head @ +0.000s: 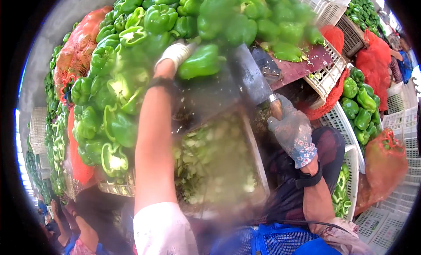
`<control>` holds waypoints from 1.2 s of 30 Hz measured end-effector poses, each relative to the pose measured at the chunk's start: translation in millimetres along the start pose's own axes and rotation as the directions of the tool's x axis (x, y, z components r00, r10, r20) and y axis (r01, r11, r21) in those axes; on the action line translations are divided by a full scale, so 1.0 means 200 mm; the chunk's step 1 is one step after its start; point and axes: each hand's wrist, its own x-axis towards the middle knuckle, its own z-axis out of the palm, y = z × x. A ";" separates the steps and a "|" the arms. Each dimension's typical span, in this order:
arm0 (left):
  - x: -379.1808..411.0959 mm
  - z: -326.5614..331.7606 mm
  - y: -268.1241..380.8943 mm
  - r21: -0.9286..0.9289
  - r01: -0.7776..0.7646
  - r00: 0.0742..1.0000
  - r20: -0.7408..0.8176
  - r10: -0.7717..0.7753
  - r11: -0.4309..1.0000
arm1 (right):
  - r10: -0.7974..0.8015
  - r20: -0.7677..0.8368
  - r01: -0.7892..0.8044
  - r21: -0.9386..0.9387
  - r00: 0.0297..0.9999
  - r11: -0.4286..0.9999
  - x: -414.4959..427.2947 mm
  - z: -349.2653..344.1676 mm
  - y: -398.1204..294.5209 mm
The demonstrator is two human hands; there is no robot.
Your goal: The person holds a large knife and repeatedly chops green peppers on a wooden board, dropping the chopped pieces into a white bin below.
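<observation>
My left hand (177,54), in a white glove, touches a green bell pepper (199,61) lying on a dark board (204,94); its fingers are partly blurred, so its hold is not certain. My right hand (292,126), in a grey-blue flowered glove, grips the wooden handle of a cleaver (251,75). The cleaver's broad blade points up and away, to the right of that pepper. Beyond and left of the board rise heaped green bell peppers (161,18); a halved pepper (114,159) shows its pale core at the near left.
A crate with green trimmings (258,153) stands below the board. Red mesh sacks (80,47) lie at the left and right. White plastic crates (353,176), some with peppers, stand at the right. Another person's arm (87,228) shows at the lower left; more people are at the far right.
</observation>
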 end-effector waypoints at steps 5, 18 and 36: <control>0.05 0.04 0.10 0.097 0.177 0.984 -0.014 -0.177 0.979 | -0.029 -0.008 0.029 0.019 1.000 0.999 0.00 0.01 0.05; -0.08 0.12 0.10 0.225 -0.004 0.994 -0.106 0.028 0.974 | -0.052 0.085 0.047 0.058 0.995 0.997 -0.04 -0.14 0.01; -0.96 0.21 0.42 -0.697 0.070 0.945 -0.182 -0.270 0.714 | -0.300 -0.326 0.355 0.124 0.897 0.926 -0.23 -0.04 -0.16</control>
